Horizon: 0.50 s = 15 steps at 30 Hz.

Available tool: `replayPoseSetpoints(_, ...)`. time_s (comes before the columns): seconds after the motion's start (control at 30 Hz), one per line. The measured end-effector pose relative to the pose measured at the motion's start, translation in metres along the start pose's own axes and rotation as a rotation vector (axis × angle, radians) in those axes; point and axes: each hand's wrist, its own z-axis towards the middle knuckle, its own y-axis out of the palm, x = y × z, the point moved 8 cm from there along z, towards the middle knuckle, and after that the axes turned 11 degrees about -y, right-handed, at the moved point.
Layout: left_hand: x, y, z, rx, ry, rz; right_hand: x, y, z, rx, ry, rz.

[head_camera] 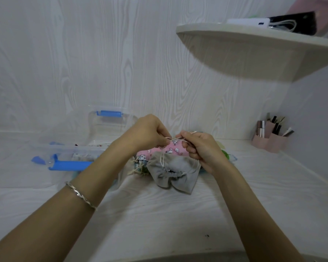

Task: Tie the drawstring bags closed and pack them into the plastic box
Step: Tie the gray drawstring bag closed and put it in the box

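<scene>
The bags (170, 167) lie right of the plastic box (87, 148).

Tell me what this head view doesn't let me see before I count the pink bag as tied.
- Head view: whether the cord on the pink bag is knotted; the left hand and right hand pinch and cover it.
- Head view: how many bags are in the plastic box; the left forearm and its cloudy wall hide them.
- Head view: the bags behind the grey bag, mostly covered by it.
</scene>
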Motion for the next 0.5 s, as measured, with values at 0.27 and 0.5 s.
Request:
replayPoseSetpoints(0.27,0.001,0.001,-0.002,-0.043,-0.037,0.117,-0.005,0.004,-0.004,-0.018,-0.036,-0.037)
replayPoseSetpoints(0.5,-0.003,0.024,-0.005,-0.041,-0.176,-0.07,-0.011,0.011,-0.006,-0.035,-0.069,-0.091)
